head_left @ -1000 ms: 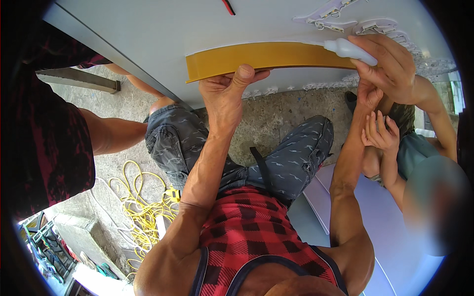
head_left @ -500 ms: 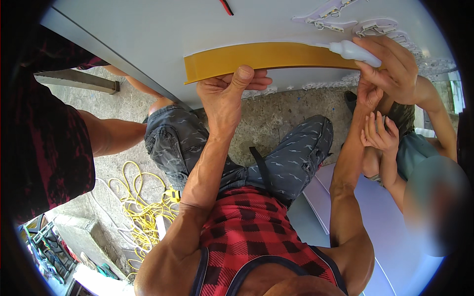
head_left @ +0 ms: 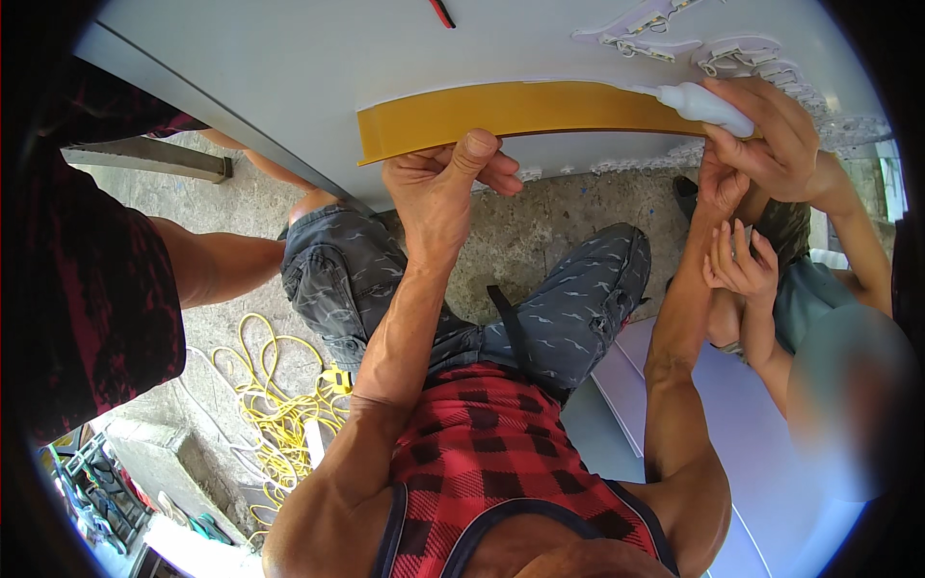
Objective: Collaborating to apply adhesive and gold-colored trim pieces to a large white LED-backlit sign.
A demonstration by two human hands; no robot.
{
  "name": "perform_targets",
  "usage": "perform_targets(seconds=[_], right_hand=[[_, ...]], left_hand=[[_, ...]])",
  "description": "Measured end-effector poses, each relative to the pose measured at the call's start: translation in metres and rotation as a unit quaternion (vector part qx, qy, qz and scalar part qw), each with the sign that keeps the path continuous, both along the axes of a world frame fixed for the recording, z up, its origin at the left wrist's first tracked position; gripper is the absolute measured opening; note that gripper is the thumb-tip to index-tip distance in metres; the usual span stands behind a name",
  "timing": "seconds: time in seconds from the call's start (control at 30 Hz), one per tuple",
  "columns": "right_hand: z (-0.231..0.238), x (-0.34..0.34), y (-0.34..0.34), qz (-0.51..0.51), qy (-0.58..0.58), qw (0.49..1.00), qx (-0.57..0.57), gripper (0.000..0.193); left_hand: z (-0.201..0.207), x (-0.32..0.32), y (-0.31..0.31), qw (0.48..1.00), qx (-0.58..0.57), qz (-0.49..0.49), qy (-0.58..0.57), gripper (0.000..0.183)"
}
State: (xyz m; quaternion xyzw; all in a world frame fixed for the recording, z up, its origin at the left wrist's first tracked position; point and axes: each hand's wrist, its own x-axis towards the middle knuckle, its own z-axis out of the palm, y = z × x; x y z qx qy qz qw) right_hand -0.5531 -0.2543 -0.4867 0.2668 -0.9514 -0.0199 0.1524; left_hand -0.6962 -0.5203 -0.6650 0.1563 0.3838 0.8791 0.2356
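Note:
A long, gently curved gold-yellow strip (head_left: 520, 108) stands on edge against the pale grey panel (head_left: 318, 58). My left hand (head_left: 443, 178) pinches its lower edge near the left end, thumb in front and fingers behind. At the strip's right end my right hand (head_left: 723, 183) grips the edge, its fingertips partly covered by a co-worker's hand (head_left: 780, 120). That co-worker holds a white squeeze bottle (head_left: 708, 108), its nozzle pointing left at the seam where strip and panel meet.
Raised white shapes with small light modules (head_left: 646, 34) sit on the panel at upper right. A red-and-black wire (head_left: 442, 13) lies at the top. Tangled yellow cable (head_left: 275, 414) covers the floor at left. Another person's leg (head_left: 217, 260) is close on the left.
The co-worker's bottle has slid a little to the right along the strip's upper edge. Both my hands keep their hold in nearly the same places.

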Motion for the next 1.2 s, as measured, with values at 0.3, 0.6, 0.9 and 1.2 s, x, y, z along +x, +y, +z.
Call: perform_targets(seconds=[0.3, 0.6, 0.9, 1.2], right_hand=[[-0.009, -0.005, -0.005, 0.012, 0.013, 1.000, -0.002, 0.042], [-0.015, 0.000, 0.006, 0.022, 0.027, 0.999, -0.001, 0.041], [-0.021, -0.002, 0.003, 0.033, 0.040, 0.999, -0.001, 0.041], [-0.035, 0.008, 0.015, 0.036, 0.059, 0.997, -0.033, 0.041]], left_hand=[[-0.006, -0.002, -0.002, 0.999, -0.008, -0.012, 0.044, 0.026], [-0.001, -0.001, 0.001, 1.000, -0.002, 0.002, 0.001, 0.024], [0.001, -0.001, 0.002, 1.000, -0.002, 0.009, -0.009, 0.023], [-0.001, -0.001, 0.001, 1.000, 0.001, 0.005, -0.003, 0.021]])
